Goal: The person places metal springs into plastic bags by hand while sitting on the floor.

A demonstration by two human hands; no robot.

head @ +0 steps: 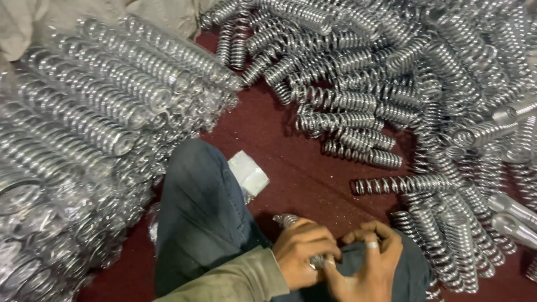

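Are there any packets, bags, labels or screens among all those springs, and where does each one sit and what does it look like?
Small flat packet: on the dark red floor beside the person's knee, roughly rectangular, clear plastic over white.
Clear plastic bags: stacked at the left, long glossy sleeves wrapped round silvery springs.
Pale sack or cloth: top left corner, crumpled, beige.
No labels, signs or screens show.
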